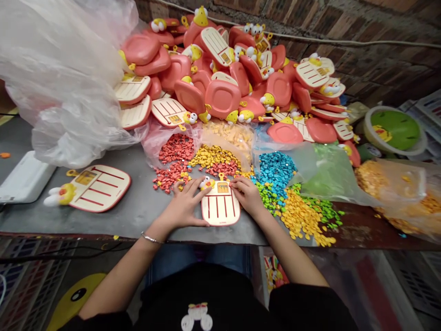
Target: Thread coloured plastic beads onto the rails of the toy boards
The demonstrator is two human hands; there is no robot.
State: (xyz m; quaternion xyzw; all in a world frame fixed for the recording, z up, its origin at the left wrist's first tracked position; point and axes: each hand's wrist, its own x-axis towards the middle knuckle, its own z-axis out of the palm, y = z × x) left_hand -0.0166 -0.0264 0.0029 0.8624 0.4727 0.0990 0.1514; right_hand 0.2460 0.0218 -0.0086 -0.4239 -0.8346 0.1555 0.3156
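black short-sleeved t-shirt (223,294), small white motif (197,318) on front, rounded shapes, red and yellow bits on top. black sleeves (306,303). thin silver-coloured bracelet (150,238), left wrist. blue denim trousers (223,258), partly hidden.

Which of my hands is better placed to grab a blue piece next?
Probably your right hand: the blue pieces lie close by, on its own side. Your left hand is on the far side of the board, at its left edge, nearer the red pieces.
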